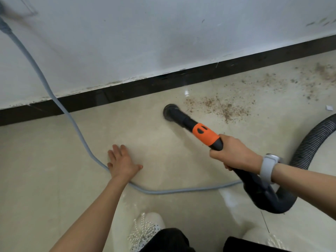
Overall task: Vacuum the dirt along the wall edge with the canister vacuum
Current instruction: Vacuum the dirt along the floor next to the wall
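1. Grey cord runs from the upper left down the wall, across the floor, passes under the left wrist and goes on right toward the hose.
2. Left hand is out over the floor near the cord, palm down, fingers straight and slightly spread, holding nothing; cannot tell if it touches the tile.
3. Dark baseboard runs along the wall foot, rising to the right.
4. Nozzle has its round mouth down on the floor, near the baseboard, just left of the dirt.
5. Orange collar sits on the black tube between nozzle and right hand.
6. Right hand grips the tube, fingers wrapped round it; white watch on the wrist.
7. Dirt is scattered on the floor right of the nozzle, more farther right by the baseboard.
8. Ribbed hose curves off at right.
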